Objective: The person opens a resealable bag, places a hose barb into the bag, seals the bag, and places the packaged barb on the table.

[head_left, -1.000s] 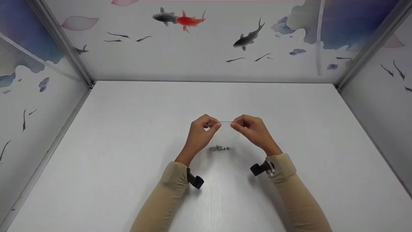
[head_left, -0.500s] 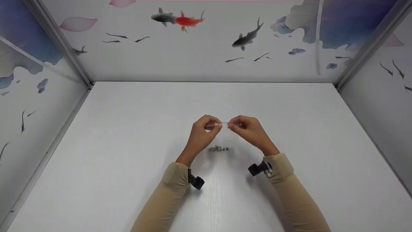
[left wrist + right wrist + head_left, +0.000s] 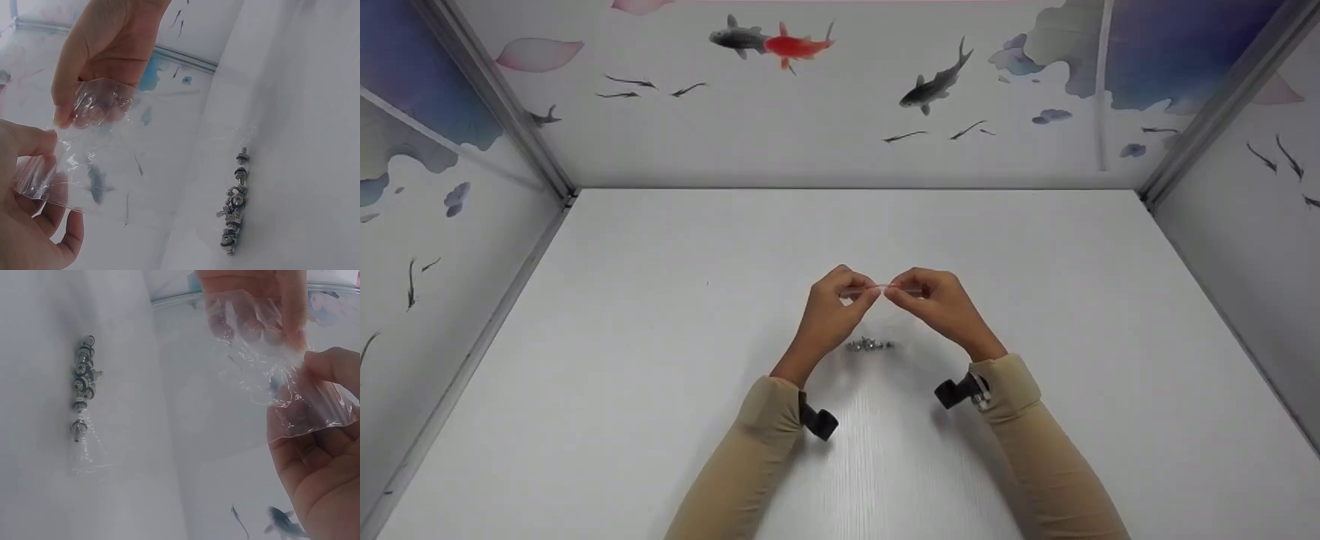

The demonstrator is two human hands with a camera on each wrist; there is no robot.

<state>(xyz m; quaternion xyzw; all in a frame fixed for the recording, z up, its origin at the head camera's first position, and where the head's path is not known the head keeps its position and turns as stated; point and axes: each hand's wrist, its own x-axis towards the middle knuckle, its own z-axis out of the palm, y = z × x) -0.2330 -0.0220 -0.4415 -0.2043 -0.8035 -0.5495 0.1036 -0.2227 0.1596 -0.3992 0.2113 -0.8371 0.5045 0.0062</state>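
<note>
A clear plastic zip bag hangs between my hands, with several small metal fittings gathered along its bottom. Dark rings show on the fittings in the left wrist view. My left hand pinches the bag's upper edge between thumb and fingers. Close beside it, my right hand pinches the same edge, where a thin reddish line shows. Film bunches and creases around the fingertips, as the bag shows in the right wrist view. Whether the bag's mouth is parted cannot be told.
Below the hands spreads a white table. White panels with painted fish stand at the back and both sides, joined by grey metal posts. A small black camera is worn on each wrist.
My right hand has shifted left, narrowing the gap between the fingertips at the bag's edge. The left hand has moved very slightly right. Both keep their grip on the bag.
</note>
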